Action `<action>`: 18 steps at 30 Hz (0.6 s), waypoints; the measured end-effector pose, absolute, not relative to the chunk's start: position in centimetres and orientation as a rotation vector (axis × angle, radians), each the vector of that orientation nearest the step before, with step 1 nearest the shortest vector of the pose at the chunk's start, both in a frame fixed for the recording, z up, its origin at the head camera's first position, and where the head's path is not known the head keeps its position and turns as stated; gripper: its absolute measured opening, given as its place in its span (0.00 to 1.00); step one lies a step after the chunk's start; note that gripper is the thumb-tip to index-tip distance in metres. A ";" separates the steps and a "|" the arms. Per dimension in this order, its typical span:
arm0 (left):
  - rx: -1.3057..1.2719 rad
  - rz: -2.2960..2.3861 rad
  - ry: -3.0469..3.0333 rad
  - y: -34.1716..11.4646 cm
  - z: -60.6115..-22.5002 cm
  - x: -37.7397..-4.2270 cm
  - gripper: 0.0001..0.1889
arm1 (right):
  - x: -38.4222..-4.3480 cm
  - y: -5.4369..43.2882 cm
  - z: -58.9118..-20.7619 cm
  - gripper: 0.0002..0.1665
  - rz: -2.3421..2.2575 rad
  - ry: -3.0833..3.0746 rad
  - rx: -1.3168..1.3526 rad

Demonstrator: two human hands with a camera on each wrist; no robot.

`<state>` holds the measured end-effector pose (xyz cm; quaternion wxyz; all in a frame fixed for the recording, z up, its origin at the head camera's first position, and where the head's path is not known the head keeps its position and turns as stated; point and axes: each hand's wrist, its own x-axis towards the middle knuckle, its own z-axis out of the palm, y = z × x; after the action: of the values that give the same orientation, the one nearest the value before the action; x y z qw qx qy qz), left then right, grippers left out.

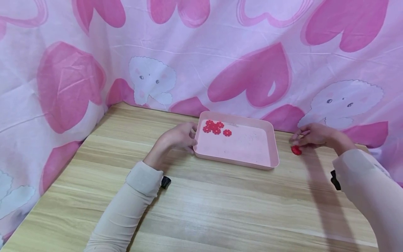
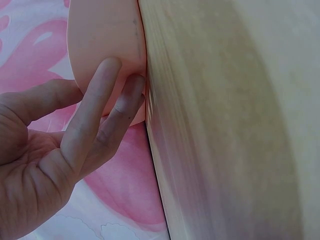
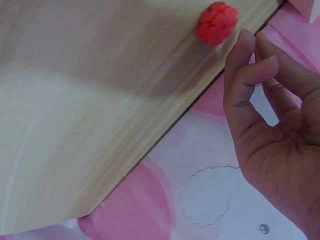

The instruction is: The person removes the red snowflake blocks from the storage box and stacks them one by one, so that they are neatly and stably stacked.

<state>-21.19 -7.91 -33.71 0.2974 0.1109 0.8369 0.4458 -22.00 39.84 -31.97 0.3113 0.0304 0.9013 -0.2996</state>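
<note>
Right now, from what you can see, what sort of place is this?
Probably a small tabletop workspace, perhaps indoors at home, though the wider room is hidden. A wood-grain table stands against a hanging heart-patterned cloth and bears a pink tray with red flower-shaped pieces.

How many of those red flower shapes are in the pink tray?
6 that I can make out: five red flower shapes bunched near the far left corner of the pink tray, and a lone red flower shape just to their right. Any underneath could be hidden.
</note>
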 end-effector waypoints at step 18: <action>0.336 1.169 2.227 -8.1 -34.0 -21.4 0.27 | -23.3 35.6 -30.0 0.17 -0.803 2.406 -0.039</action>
<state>-21.37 -8.14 -33.95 0.2973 0.1263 0.8379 0.4399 -23.29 35.65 -29.98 0.2978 -0.0148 0.9054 -0.3023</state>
